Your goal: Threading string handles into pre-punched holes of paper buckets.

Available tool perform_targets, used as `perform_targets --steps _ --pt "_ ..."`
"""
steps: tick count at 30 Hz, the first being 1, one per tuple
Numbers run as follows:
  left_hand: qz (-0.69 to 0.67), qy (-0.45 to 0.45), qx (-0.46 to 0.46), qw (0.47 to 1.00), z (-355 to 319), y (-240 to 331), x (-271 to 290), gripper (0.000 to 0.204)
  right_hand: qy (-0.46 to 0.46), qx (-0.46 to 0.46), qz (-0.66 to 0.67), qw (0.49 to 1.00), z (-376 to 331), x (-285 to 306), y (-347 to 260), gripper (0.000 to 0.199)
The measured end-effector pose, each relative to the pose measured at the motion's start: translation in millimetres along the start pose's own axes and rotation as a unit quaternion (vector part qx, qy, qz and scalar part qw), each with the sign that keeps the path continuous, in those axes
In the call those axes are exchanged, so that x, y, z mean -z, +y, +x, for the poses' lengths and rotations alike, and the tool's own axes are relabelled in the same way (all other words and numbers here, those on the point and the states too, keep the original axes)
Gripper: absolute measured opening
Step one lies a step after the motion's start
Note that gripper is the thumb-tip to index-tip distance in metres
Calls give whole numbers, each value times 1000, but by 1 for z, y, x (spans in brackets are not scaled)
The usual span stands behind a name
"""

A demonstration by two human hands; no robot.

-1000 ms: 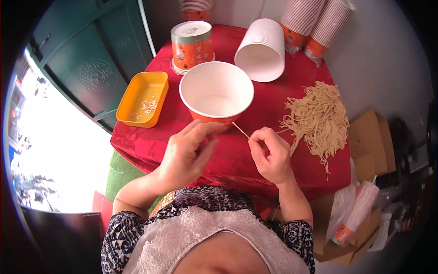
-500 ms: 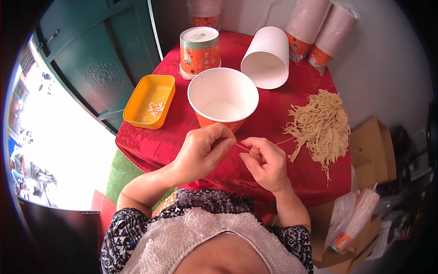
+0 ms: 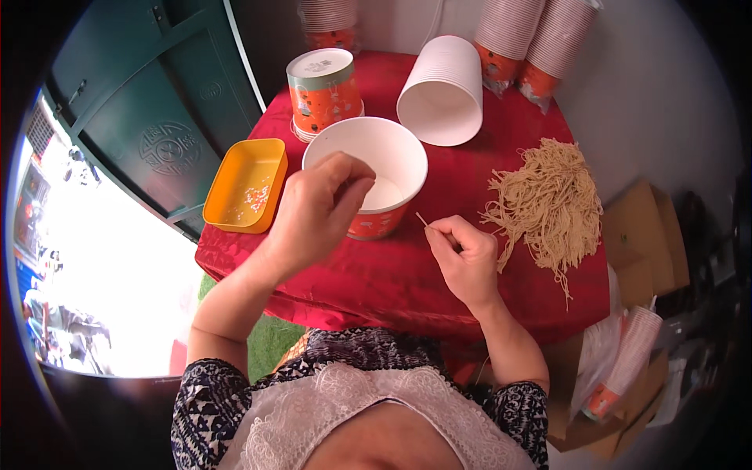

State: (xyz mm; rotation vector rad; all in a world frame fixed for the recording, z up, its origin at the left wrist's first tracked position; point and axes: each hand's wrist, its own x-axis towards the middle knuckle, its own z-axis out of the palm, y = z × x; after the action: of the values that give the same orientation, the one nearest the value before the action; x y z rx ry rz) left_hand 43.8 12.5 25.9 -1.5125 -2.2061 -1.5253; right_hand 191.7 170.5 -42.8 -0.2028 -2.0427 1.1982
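My right hand [image 3: 468,258] pinches a thin beige string [image 3: 423,220], whose short end sticks out past the thumb and finger. My left hand [image 3: 317,207] is closed in a pinch in front of the near left rim of a big white-and-orange paper bucket [image 3: 392,153]; whatever is between its fingertips is too small to make out. Left of it stands a yellow plastic tray [image 3: 274,168] with small white and pinkish bits [image 3: 255,199] on its bottom. A tangled heap of beige strings [image 3: 548,211] lies to the right of my right hand.
Behind the bucket, stacked orange buckets [image 3: 325,102] stand upside down and a white bucket stack [image 3: 450,94] lies sideways. Bagged paper cups [image 3: 509,39] lean at the wall. All rest on a red cloth-covered table [image 3: 376,278]. Cardboard boxes [image 3: 642,235] are at right, a green door [image 3: 168,110] at left.
My hands have parted: the left has moved up and left in front of the bucket, the right slightly down and right. The string no longer stretches between them.
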Motion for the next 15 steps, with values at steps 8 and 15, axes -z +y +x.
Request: perform_targets --steps 8,15 --pt "38 -214 -1 976 43 -17 -9 19 -5 -22 4 1000 11 3 8 5" --pt "48 -305 34 951 51 -24 -15 22 -14 -28 8 999 18 -1 12 5"
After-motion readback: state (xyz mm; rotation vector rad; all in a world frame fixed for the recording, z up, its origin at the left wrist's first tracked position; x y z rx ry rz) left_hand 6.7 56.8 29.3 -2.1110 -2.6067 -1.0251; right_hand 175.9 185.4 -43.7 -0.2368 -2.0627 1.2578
